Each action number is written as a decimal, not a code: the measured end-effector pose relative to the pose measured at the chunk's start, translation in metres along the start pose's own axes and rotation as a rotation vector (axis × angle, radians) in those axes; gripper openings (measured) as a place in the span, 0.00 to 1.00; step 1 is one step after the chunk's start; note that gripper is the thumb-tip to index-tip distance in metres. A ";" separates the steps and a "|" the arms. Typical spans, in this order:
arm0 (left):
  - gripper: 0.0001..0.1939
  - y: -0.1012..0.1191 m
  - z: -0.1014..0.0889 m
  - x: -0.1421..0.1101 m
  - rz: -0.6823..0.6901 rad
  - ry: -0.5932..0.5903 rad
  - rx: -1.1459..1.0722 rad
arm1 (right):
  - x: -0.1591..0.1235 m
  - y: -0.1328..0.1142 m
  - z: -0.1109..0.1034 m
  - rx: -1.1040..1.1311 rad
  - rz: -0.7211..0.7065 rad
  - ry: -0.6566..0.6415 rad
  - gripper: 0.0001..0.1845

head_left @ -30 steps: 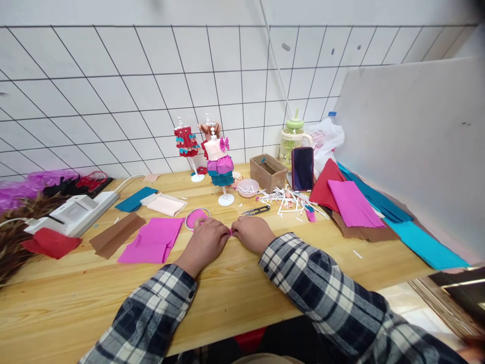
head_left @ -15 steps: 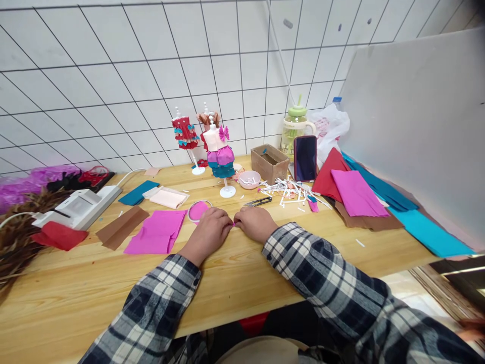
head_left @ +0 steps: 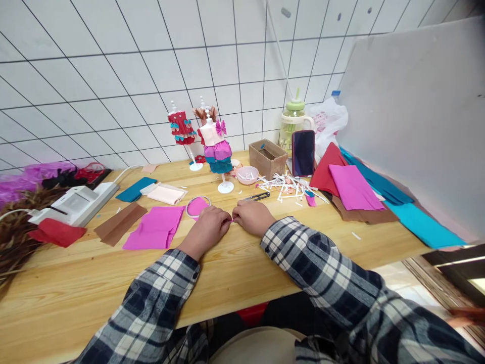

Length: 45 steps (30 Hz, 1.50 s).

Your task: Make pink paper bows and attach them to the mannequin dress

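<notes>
My left hand and my right hand meet fingertip to fingertip over the wooden table. Both pinch a tiny magenta piece of crepe paper, mostly hidden by the fingers. Just beyond my left hand lies a round ring over another magenta piece. A folded magenta sheet is to its left. Thread snips rest past my right hand. Behind them stands a small dress form in a pink, magenta and teal paper dress with a magenta bow.
Two more dress forms, one in red, stand behind. A pink bowl, cardboard box, white paper scraps, phone and bottle are at the back. Coloured sheets lie right; a power strip sits left.
The whole view has shifted a little, so things appear slightly higher and further left. Both hands keep their pinch on the small magenta piece, with barely any finger movement.
</notes>
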State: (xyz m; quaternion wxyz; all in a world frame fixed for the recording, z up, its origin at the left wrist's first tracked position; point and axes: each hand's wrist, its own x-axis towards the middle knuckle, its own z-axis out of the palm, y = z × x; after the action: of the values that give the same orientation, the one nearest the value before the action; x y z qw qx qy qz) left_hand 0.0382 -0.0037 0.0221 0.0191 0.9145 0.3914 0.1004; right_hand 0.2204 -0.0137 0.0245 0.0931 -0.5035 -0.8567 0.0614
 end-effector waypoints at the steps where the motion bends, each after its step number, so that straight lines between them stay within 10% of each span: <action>1: 0.10 0.001 0.000 0.000 -0.002 0.007 0.004 | 0.000 -0.001 0.000 -0.012 -0.012 0.011 0.12; 10: 0.09 0.011 -0.013 -0.007 -0.050 0.222 0.109 | -0.003 -0.005 -0.004 -0.086 -0.099 0.109 0.18; 21: 0.10 0.010 -0.015 -0.006 -0.057 0.216 0.068 | -0.002 0.002 -0.008 -0.061 -0.133 0.117 0.15; 27: 0.09 -0.004 -0.014 -0.005 -0.098 0.228 -0.059 | -0.007 0.057 -0.028 0.059 0.212 0.325 0.10; 45: 0.11 0.002 -0.017 -0.006 -0.443 0.203 -0.378 | -0.002 0.056 -0.010 -0.047 0.108 -0.004 0.09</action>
State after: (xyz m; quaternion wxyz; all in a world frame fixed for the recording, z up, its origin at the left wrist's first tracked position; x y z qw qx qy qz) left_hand 0.0321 -0.0101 0.0381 0.1710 0.7724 0.5557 0.2557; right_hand 0.2711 0.0117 0.0234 0.0760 -0.5510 -0.8297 0.0473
